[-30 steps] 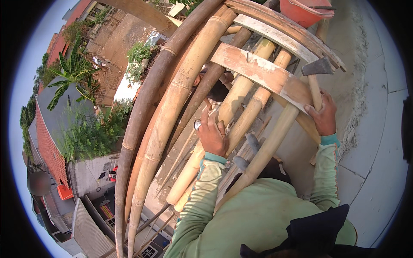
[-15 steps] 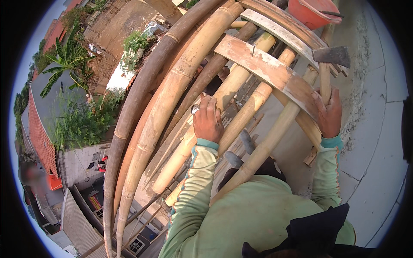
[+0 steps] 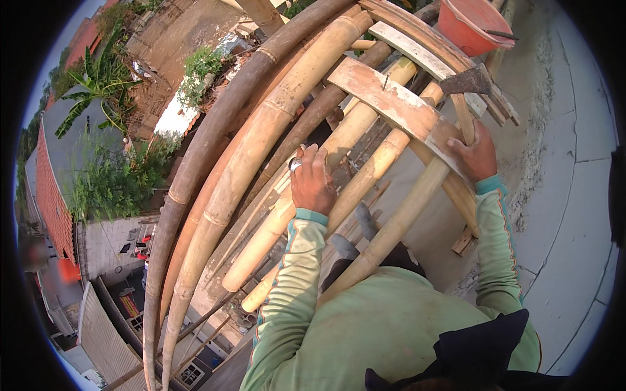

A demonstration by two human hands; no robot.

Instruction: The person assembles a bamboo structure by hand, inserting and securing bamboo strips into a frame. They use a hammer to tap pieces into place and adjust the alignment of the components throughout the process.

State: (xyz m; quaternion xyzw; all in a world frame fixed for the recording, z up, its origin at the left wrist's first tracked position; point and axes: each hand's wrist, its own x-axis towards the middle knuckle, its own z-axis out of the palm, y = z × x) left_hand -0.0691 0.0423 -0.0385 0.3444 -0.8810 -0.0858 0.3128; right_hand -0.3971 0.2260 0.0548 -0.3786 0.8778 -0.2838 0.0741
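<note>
Head view: right hand (image 3: 479, 154) clamped on wooden handle of hatchet (image 3: 467, 81), dark metal head pointing away from person, just beside near end of board (image 3: 385, 98). Board lies across bamboo poles (image 3: 375, 167), nail (image 3: 385, 81) standing up from it. Left hand (image 3: 313, 184) over one pole, fingers curled, shiny silver piece (image 3: 295, 163) at them; cannot tell whether they grip anything. Red bucket (image 3: 466, 32) beyond board.

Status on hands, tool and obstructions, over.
Right hand closed on wooden-handled tool. Left hand curled over pale bamboo pole, contents unclear. Nail protruding from plank ahead.
</note>
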